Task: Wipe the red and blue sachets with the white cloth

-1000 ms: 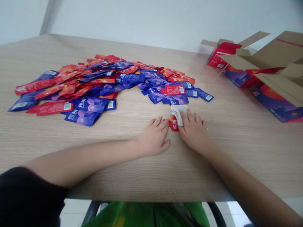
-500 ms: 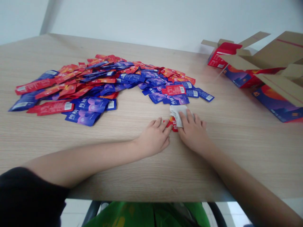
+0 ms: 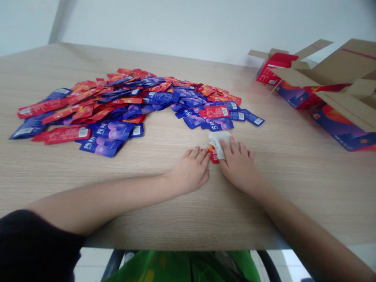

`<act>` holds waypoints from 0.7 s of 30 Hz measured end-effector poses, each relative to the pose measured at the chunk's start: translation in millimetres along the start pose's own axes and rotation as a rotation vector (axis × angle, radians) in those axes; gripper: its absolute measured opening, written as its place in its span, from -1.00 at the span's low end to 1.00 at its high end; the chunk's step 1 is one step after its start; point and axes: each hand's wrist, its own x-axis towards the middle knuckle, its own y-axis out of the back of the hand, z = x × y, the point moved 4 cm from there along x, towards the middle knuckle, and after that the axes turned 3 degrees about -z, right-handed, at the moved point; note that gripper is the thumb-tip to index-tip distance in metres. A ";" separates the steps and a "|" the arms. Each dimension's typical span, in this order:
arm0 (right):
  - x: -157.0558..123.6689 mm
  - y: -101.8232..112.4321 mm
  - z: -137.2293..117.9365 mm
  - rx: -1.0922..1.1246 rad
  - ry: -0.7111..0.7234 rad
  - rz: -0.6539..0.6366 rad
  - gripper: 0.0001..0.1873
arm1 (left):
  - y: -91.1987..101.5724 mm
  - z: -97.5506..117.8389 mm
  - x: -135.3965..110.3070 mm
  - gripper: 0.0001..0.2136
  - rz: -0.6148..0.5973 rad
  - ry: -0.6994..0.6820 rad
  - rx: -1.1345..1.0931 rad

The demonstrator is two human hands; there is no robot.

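Note:
A red sachet (image 3: pixel 214 156) with white lettering lies flat on the table between my hands. The fingertips of my left hand (image 3: pixel 192 168) press on its left end, holding it down. My right hand (image 3: pixel 239 164) lies over a folded white cloth (image 3: pixel 219 141), its fingers pressing the cloth onto the sachet. Cloth and fingers hide the sachet's right part. Just beyond the cloth, blue sachets (image 3: pixel 219 124) and a red sachet (image 3: pixel 216 112) form the near edge of a large pile.
The pile of red and blue sachets (image 3: pixel 117 102) arcs across the middle and left of the wooden table (image 3: pixel 164 227). At the right stand several open cartons, among them a small red carton (image 3: pixel 268 72) and a blue-and-red carton (image 3: pixel 340 127), flaps spread. A white wall (image 3: pixel 188 27) rises behind.
Hardly anything differs. The whole view has shifted slightly; both hands keep their places on the sachet and the cloth.

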 end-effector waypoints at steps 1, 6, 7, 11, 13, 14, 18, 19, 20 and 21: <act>2.6 -0.9 7.7 0.002 -0.048 -0.018 -0.39 | 0.5 0.2 0.1 -0.50 -0.011 0.002 -0.003; -1.9 0.1 -4.1 -0.002 -0.011 0.037 -0.40 | 2.6 0.2 0.2 -0.52 0.002 0.002 0.003; -5.4 1.0 -13.8 0.003 0.041 0.065 -0.39 | 2.7 0.1 0.1 -0.55 0.007 -0.002 0.005; -11.7 1.9 -32.7 0.031 0.143 0.096 -0.38 | 1.7 0.2 -0.1 -0.60 0.000 -0.011 0.010; -6.7 0.6 -21.9 0.030 0.100 0.067 -0.39 | 2.0 0.5 -0.1 -0.57 0.010 -0.006 0.020; -3.0 -0.4 -13.2 0.028 0.065 0.046 -0.39 | 2.1 0.7 -0.2 -0.54 0.013 -0.003 0.023; 8.9 -4.2 15.1 0.029 -0.074 -0.017 -0.38 | 1.5 1.4 -0.5 -0.50 -0.008 0.006 0.019; 9.2 -4.4 15.4 0.027 -0.085 -0.015 -0.38 | 1.4 1.5 -0.6 -0.50 -0.008 0.007 0.018; 8.2 -4.0 12.4 0.021 -0.082 -0.006 -0.38 | 1.4 1.5 -0.6 -0.50 -0.004 0.006 0.018; 6.0 -3.2 6.2 0.013 -0.062 0.010 -0.38 | 1.5 1.5 -0.6 -0.51 0.003 0.004 0.020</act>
